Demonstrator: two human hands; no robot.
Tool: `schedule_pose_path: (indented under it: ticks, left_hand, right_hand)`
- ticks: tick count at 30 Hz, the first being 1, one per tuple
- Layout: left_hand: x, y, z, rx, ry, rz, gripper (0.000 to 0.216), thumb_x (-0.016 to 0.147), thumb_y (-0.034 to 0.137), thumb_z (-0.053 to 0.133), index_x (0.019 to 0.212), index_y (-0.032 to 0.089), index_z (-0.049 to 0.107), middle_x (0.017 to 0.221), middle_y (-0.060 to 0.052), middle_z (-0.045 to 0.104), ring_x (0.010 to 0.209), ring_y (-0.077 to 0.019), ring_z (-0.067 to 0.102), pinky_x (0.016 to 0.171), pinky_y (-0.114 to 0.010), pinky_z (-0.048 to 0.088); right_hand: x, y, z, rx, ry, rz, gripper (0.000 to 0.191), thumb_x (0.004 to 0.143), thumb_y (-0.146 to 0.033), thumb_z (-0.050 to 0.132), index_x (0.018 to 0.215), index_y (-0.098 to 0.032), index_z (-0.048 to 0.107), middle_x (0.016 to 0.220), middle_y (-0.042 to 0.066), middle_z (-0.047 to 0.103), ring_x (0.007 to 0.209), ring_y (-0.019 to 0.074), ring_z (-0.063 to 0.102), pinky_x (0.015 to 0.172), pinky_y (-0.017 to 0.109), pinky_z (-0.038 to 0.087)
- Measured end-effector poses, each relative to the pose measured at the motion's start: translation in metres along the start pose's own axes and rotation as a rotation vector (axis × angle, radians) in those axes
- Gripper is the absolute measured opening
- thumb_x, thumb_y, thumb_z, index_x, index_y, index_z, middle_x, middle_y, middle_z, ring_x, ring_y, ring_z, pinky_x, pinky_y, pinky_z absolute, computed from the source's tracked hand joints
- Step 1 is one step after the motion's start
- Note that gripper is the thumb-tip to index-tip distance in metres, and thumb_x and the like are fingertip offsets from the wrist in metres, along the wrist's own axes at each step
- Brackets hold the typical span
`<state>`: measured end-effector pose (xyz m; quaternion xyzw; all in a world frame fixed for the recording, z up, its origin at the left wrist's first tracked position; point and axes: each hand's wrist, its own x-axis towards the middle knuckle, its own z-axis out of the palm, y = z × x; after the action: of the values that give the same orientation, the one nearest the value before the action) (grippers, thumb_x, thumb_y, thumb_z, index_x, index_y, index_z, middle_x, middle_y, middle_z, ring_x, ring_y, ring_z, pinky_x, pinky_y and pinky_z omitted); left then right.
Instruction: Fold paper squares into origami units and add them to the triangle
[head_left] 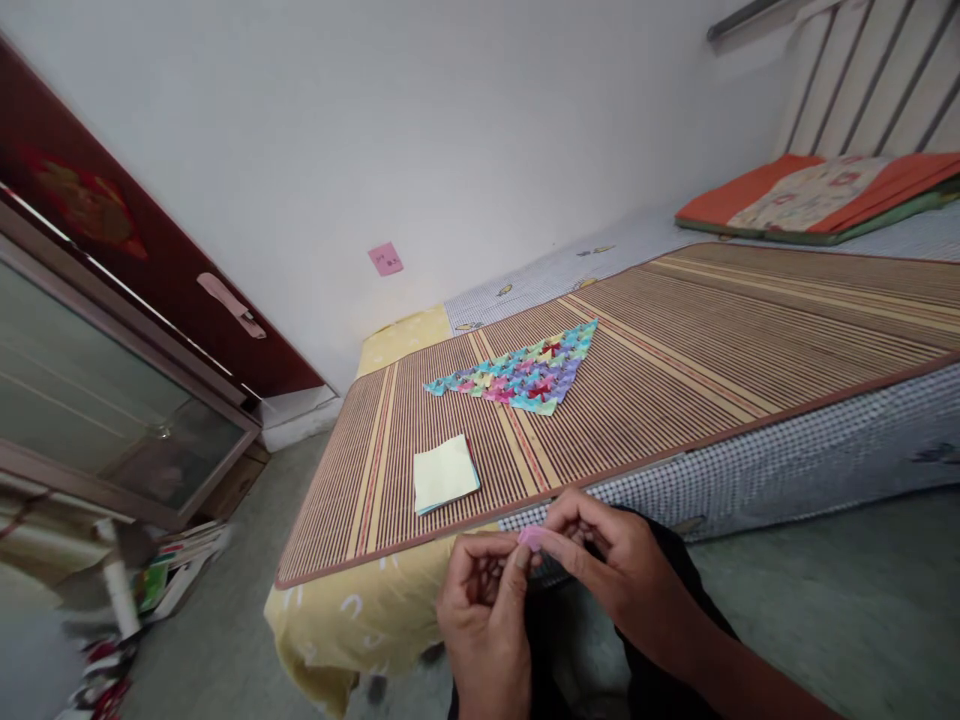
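A small folded piece of pink paper (532,537) is pinched between my two hands, just in front of the bed's near edge. My left hand (487,610) holds its left side with thumb and forefinger. The fingers of my right hand (600,550) close on its right side. Beyond them on the bamboo mat lies a stack of pale yellow paper sheets (444,476), with a bluish sheet showing underneath. Farther back is a triangular piece made of many interlocked folded papers (521,372) in blue, pink, yellow, purple and red.
The striped bamboo mat (675,345) covers the bed. Folded orange bedding (825,195) lies at the far right. A pink note (385,259) is on the white wall. At left are a dark red door (172,260), a glass-panelled frame and items on the floor.
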<state>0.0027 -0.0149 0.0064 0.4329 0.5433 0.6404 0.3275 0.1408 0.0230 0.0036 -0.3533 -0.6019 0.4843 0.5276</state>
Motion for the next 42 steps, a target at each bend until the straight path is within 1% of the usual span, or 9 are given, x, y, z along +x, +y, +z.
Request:
schedule_pose_path:
  ticks: [4,8,13,19,23,29,34,37,42]
  left_hand:
    - [0.005,0.003,-0.003,0.018,-0.126,-0.111,0.027,0.083,0.039,0.078,0.099,0.018,0.071,0.074,-0.002,0.072,0.068,-0.0142,0.067,0.066,-0.022,0.053]
    - [0.006,0.007,-0.006,0.061,-0.272,-0.128,0.03,0.09,0.043,0.07,0.076,0.016,0.069,0.063,0.0,0.064,0.059,-0.0116,0.058,0.06,-0.021,0.047]
    - [-0.001,0.004,-0.005,0.19,-0.179,-0.004,0.032,0.091,0.044,0.068,0.071,0.018,0.064,0.061,0.002,0.059,0.059,-0.0128,0.055,0.06,-0.023,0.044]
    - [-0.001,-0.007,-0.005,0.298,-0.148,0.115,0.036,0.095,0.044,0.061,0.069,0.019,0.061,0.058,0.002,0.055,0.056,-0.0137,0.051,0.057,-0.024,0.039]
    - [0.004,-0.008,-0.008,0.245,-0.157,0.069,0.037,0.095,0.045,0.061,0.069,0.019,0.062,0.062,0.001,0.058,0.06,-0.0146,0.054,0.06,-0.024,0.044]
    - [0.006,0.005,-0.009,0.03,-0.237,-0.058,0.026,0.095,0.044,0.062,0.104,0.02,0.066,0.076,-0.002,0.069,0.067,-0.0145,0.062,0.068,-0.024,0.051]
    - [0.008,0.012,-0.006,-0.028,-0.304,-0.078,0.019,0.09,0.037,0.07,0.09,0.018,0.068,0.083,-0.003,0.068,0.071,-0.0138,0.063,0.071,-0.024,0.052]
    - [0.01,0.015,-0.005,-0.031,-0.271,-0.06,0.018,0.087,0.035,0.074,0.086,0.018,0.07,0.084,-0.003,0.067,0.072,-0.0144,0.062,0.069,-0.023,0.05]
    - [0.007,0.019,-0.004,0.076,-0.25,0.064,0.014,0.09,0.032,0.07,0.084,0.019,0.072,0.093,-0.007,0.069,0.085,-0.0193,0.065,0.073,-0.026,0.05]
  right_hand:
    - [0.001,0.001,-0.003,-0.012,-0.045,0.009,0.028,0.097,-0.038,0.063,0.076,-0.019,0.066,0.069,-0.002,0.064,0.065,0.0136,0.059,0.063,0.024,0.046]
    - [0.002,0.001,-0.006,-0.065,-0.093,-0.031,0.032,0.1,-0.039,0.058,0.075,-0.02,0.062,0.071,-0.002,0.061,0.067,0.0138,0.057,0.065,0.025,0.045]
    - [0.005,-0.003,-0.009,-0.088,-0.238,-0.062,0.029,0.104,-0.034,0.052,0.08,-0.021,0.059,0.072,-0.003,0.061,0.067,0.0128,0.058,0.065,0.024,0.045]
    - [0.007,0.006,-0.002,-0.253,-0.142,-0.22,0.028,0.104,-0.027,0.049,0.077,-0.021,0.053,0.072,-0.003,0.057,0.066,0.0131,0.057,0.064,0.025,0.043]
    - [0.009,0.011,-0.001,-0.234,-0.129,-0.211,0.028,0.103,-0.026,0.051,0.076,-0.021,0.056,0.069,-0.003,0.06,0.064,0.0132,0.058,0.063,0.025,0.044]
    - [0.01,0.009,-0.013,-0.236,-0.169,-0.227,0.02,0.103,-0.024,0.053,0.087,-0.02,0.065,0.079,0.0,0.065,0.073,0.0146,0.063,0.07,0.025,0.049]
    - [0.007,0.007,-0.023,-0.279,-0.215,-0.311,0.013,0.102,-0.019,0.052,0.098,-0.021,0.065,0.089,0.002,0.068,0.082,0.0159,0.065,0.075,0.026,0.052]
    - [0.007,0.003,-0.031,-0.292,-0.269,-0.344,0.016,0.1,-0.017,0.056,0.112,-0.022,0.064,0.104,0.005,0.07,0.097,0.018,0.067,0.085,0.028,0.054]
    - [0.008,-0.006,-0.035,-0.341,-0.187,-0.455,0.018,0.099,-0.016,0.058,0.114,-0.024,0.067,0.103,0.005,0.071,0.097,0.0187,0.068,0.087,0.03,0.054]
